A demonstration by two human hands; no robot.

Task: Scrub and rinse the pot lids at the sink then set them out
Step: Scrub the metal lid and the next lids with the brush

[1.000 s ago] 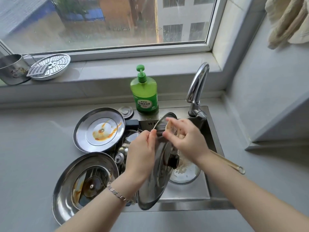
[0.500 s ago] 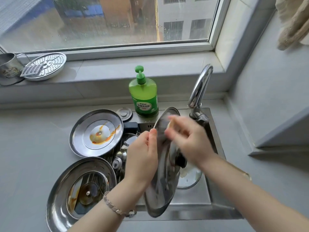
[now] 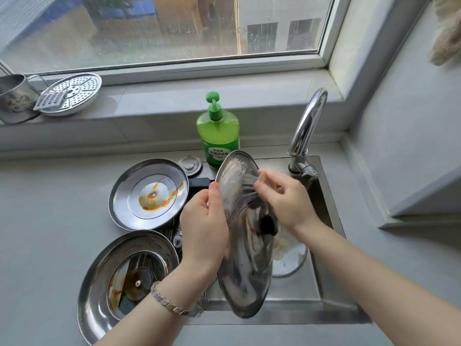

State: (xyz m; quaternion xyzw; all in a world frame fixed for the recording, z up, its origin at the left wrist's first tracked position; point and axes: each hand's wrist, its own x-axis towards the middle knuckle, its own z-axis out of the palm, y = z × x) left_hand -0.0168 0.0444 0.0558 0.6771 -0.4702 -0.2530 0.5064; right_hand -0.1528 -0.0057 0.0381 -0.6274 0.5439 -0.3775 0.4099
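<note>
I hold a steel pot lid [image 3: 245, 283] on edge over the sink [image 3: 324, 248], its black knob [image 3: 268, 224] facing right. My left hand [image 3: 204, 228] grips its left rim, thumb on the edge. My right hand [image 3: 287, 198] has its fingers curled against the lid's upper face, pinching a small scrub pad that is mostly hidden. Two more steel lids lie upside down at the sink's left, both with orange sauce stains: one at the back [image 3: 129, 211], one in front [image 3: 97, 283]. A glass lid [image 3: 291, 260] lies in the sink bowl under the held one.
A green dish-soap pump bottle [image 3: 218, 136] stands behind the sink beside a sink plug [image 3: 189, 164]. The chrome faucet [image 3: 308, 126] arches over the right rear; no water shows. On the windowsill sit a perforated steamer plate [image 3: 74, 93] and a metal cup [image 3: 12, 96]. Grey counter surrounds the sink.
The held lid has tipped a little more upright, its top edge now nearer the soap bottle. My right hand has shifted along the lid's upper face. My left hand keeps its grip.
</note>
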